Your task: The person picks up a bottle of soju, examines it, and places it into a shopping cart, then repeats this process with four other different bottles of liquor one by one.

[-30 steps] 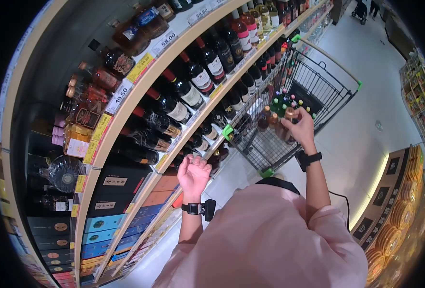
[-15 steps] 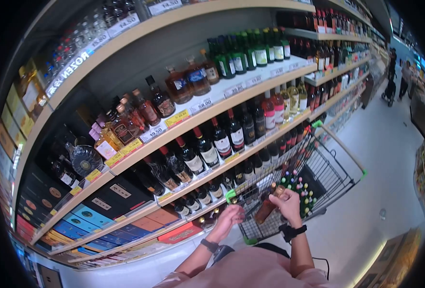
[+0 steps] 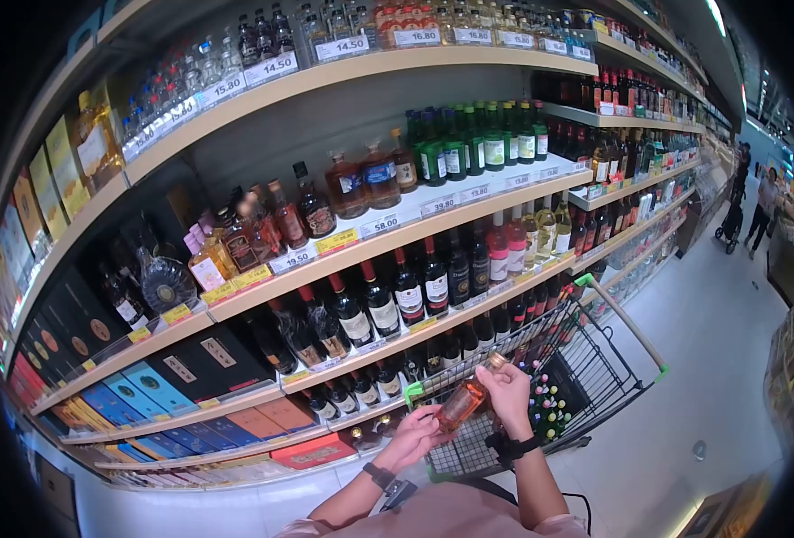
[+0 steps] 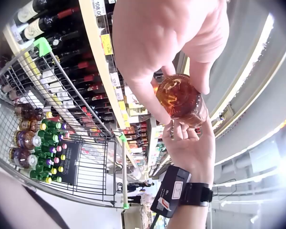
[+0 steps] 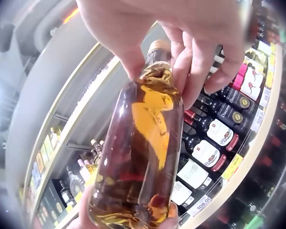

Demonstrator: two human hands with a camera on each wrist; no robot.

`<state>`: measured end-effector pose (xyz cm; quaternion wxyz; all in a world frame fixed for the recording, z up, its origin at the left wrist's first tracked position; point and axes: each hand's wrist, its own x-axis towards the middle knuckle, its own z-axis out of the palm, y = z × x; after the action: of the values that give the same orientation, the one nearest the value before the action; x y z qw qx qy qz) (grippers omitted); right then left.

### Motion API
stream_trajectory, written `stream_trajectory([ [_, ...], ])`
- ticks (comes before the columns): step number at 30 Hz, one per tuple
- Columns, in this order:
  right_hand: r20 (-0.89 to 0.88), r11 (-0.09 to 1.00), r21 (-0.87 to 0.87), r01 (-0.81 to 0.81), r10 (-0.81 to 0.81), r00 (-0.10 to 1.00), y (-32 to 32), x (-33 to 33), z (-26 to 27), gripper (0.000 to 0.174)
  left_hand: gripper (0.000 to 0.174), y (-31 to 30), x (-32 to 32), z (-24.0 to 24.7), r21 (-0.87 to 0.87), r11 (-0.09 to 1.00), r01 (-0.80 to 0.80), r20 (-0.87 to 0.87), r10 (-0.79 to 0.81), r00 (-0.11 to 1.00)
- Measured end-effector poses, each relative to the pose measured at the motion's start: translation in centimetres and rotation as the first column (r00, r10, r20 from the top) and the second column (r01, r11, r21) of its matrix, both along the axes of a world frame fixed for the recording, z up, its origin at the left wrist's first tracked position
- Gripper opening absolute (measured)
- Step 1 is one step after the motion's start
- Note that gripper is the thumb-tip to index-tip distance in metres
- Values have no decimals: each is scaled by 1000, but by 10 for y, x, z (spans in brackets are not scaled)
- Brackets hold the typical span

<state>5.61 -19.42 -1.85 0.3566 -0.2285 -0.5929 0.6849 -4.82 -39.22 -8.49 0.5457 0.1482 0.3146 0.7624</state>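
A glass bottle of amber liquid (image 3: 462,403) is held tilted in front of the body, above the cart's near end. By its neck, just under the cap, my right hand (image 3: 507,394) (image 5: 186,43) grips it. My left hand (image 3: 415,437) (image 4: 169,43) holds the lower end between thumb and fingers. The left wrist view shows the round base of the bottle (image 4: 178,98). Through the glass (image 5: 148,143) in the right wrist view, a yellow-orange shape shows; part of the neck is hidden by fingers.
A wire cart (image 3: 625,309) holds several green bottles (image 4: 47,150) and brown bottles (image 4: 26,138). Shelves (image 3: 468,211) of bottles and boxes (image 3: 190,368) run along the left and ahead. People (image 3: 763,211) stand far down the aisle at right.
My right hand has raised the bottle out of the cart and moved left with it. My left hand, earlier empty, now holds its lower end. The head view has tilted up toward the shelves.
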Motion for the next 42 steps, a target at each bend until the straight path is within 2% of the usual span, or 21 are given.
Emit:
stream_trajectory([
  [2,-20,998,-2,-59,59,998,5,0,5,19,37,3,1,5,-13,998,-63,-39,63,997],
  [4,-44,989,-23,-147,145,988,17,0,6,21,36,6,-2,12,29,998,-47,7,47,999],
  [5,9,978,18,-208,208,978,25,3,9,25,35,7,-3,14,43,998,-41,36,39,999],
  [7,-50,977,-7,-211,211,976,30,-1,19,27,40,12,-2,24,40,997,-63,1,63,998],
  [11,-105,970,106,-220,231,967,42,-5,55,25,41,32,7,47,92,992,-85,43,81,996],
  [13,-122,969,84,-234,243,962,47,-8,69,22,41,37,18,69,152,987,-45,126,26,992],
  [15,-164,971,-23,-239,232,959,47,-11,80,21,39,40,18,76,151,989,1,303,-47,952],
  [18,-154,969,-41,-245,236,959,54,-14,80,20,31,39,27,98,138,990,11,282,-50,958],
  [21,-147,955,-28,-295,288,946,58,-10,77,24,26,39,35,104,99,984,-149,-82,158,984],
  [22,-145,944,-48,-326,316,938,56,-7,80,27,30,40,41,113,11,962,-273,-231,268,935],
  [23,-145,932,-67,-357,345,927,54,-5,83,31,37,39,46,115,43,913,-405,-384,390,837],
  [25,-243,903,-78,-423,394,886,44,-3,91,34,44,40,45,114,166,883,-439,-529,456,716],
  [29,-294,871,-53,-488,453,841,41,-7,93,40,43,37,46,116,220,856,-467,-583,499,641],
  [33,-326,855,-99,-509,455,829,40,-11,94,42,44,33,41,114,216,875,-433,-508,479,716],
  [36,-358,851,-122,-511,442,822,41,-14,94,42,32,27,37,110,228,899,-374,-458,438,774],
  [39,-460,787,-157,-597,477,749,41,-11,101,32,22,24,33,122,206,948,-243,-123,271,955],
  [40,-443,803,-156,-576,464,767,41,-13,100,31,39,24,30,118,177,961,-211,-74,227,971],
  [42,-410,833,-156,-531,435,802,42,-21,91,28,45,23,16,112,247,969,28,130,-61,990],
])
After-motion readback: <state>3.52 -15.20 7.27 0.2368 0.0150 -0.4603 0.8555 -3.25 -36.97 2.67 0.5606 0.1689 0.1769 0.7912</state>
